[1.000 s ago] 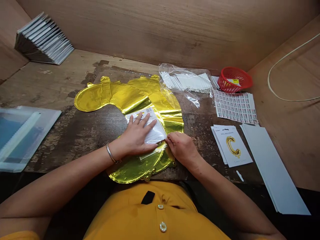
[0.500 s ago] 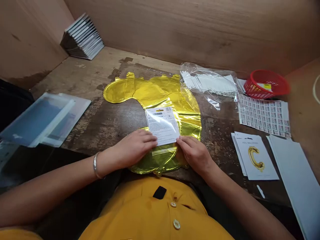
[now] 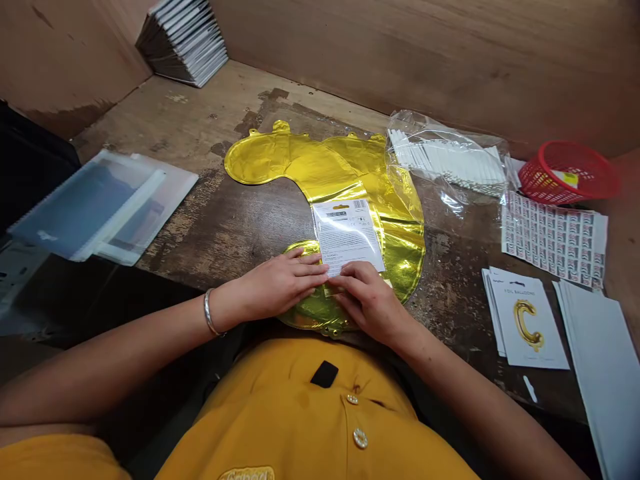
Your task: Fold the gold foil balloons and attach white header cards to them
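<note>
A flat gold foil balloon (image 3: 320, 170) shaped like a C lies on the worn wooden table. On its lower part rests a clear packet with a white printed card (image 3: 347, 233). My left hand (image 3: 280, 283) and my right hand (image 3: 367, 300) meet at the packet's near edge, fingers pressed down together on it. A bracelet circles my left wrist.
A bag of white sticks (image 3: 450, 160), a red basket (image 3: 567, 180), a sticker sheet (image 3: 553, 237), printed balloon cards (image 3: 525, 320) and white sheets (image 3: 603, 373) lie to the right. Clear sleeves (image 3: 100, 207) sit left, a stack of packets (image 3: 185, 40) at the back corner.
My left hand slid from flat on the card down to its near edge. My right hand moved in beside it. The view has swung to the left.
</note>
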Tool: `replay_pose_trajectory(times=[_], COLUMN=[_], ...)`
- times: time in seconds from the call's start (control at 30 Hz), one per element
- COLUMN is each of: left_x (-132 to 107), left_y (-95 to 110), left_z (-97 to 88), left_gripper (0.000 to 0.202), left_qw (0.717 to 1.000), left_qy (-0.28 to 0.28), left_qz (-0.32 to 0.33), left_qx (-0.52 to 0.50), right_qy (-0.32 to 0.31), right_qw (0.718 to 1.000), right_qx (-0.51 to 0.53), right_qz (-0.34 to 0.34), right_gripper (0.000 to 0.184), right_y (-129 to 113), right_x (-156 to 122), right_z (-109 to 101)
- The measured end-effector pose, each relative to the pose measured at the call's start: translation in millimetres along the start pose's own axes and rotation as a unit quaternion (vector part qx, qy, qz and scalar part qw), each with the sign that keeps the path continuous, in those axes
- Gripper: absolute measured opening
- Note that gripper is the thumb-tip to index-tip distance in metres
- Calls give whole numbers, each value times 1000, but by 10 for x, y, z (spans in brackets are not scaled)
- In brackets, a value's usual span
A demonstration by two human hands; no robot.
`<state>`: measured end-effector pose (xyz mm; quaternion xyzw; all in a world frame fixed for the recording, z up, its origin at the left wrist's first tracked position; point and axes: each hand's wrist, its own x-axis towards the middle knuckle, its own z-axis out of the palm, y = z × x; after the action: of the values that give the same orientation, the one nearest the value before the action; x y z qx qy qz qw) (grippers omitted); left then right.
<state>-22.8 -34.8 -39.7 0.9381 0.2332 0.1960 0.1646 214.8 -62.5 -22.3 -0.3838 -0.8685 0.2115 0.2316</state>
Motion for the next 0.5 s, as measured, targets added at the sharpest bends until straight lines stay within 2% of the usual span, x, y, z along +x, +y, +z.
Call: replay_pose_trajectory(times=[0.17,0.37,0.43,0.5], left_x=[-19,-13,-7,-3], left_y=[5,0,5,6], left_z=[15,10,6,8], left_gripper=[35,36,36,36], left_qw=[1000,1000,1000,1000], left_qy=[-7,3,1,-2], left_qz=[-2,-10,-11,-11], left_qx=[3,-7,-11,-12], right_qy=[-1,-9,-36,-34], right_qw=[999,1000,999,999], right_qx=[-12,-14,-1,1], right_qz=[-44,-21,-31,-31], right_gripper=[17,23,19,16], right_y=[-92,-148,-177,-190], right_x=[-52,-106,-116,-94], right_z=[24,1,-44,-89])
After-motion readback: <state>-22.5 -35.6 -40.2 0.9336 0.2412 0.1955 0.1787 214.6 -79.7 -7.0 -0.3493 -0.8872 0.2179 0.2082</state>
